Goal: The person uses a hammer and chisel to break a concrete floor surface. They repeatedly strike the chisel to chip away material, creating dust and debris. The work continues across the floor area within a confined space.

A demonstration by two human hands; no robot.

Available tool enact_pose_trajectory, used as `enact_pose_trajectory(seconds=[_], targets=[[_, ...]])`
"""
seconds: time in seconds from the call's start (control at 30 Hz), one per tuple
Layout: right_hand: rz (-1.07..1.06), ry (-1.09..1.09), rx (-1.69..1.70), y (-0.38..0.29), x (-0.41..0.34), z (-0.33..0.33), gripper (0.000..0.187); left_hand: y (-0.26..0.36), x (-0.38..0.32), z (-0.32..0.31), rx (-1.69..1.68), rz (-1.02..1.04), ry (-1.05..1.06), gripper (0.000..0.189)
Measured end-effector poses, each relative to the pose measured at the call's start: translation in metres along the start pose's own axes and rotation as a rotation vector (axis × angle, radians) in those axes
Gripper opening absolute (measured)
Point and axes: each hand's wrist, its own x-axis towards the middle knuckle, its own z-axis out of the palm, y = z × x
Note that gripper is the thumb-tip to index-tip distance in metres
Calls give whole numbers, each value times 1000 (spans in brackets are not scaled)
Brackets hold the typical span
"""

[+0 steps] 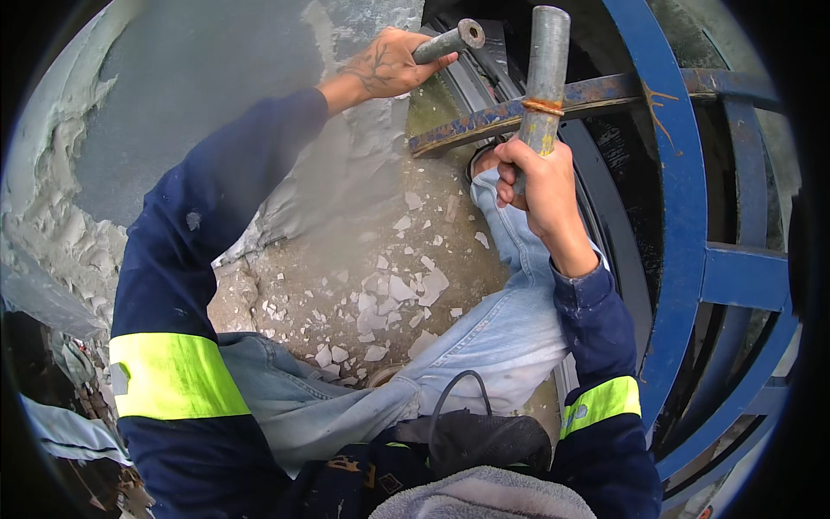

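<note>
My left hand grips a short metal rod whose round, battered end has a dark hollow in its centre. It is beside the grey plaster-like surface; whether the hand touches that surface I cannot tell. The rod's other end is hidden by the hand. In my right hand, a thick metal bar stands with its top tilted slightly right. A rusty ring circles the bar, and yellow marks show just above my fingers. The two metal pieces are apart.
Pale flakes litter the concrete floor between my legs. A rusty blue metal bar juts in behind my right hand from a blue metal frame on the right. Dark metal profiles lie beside my jeans-clad leg.
</note>
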Motion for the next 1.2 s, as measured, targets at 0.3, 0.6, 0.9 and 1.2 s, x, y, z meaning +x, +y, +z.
enact_pose_trajectory(seconds=[0.3, 0.6, 0.9, 1.2], targets=[[-235, -28, 288, -7, 4, -7, 12, -16, 31, -11, -168, -167, 175, 56], [-452, -7, 168, 7, 5, -18, 12, -12, 13, -19, 86, 8, 23, 59], [-1332, 15, 375, -146, -57, -27, 28, -2, 10, -23, 99, -13, -1, 46], [-214, -70, -132, -5, 23, 10, 14, -3, 4, -10, -11, -32, 64, 64]])
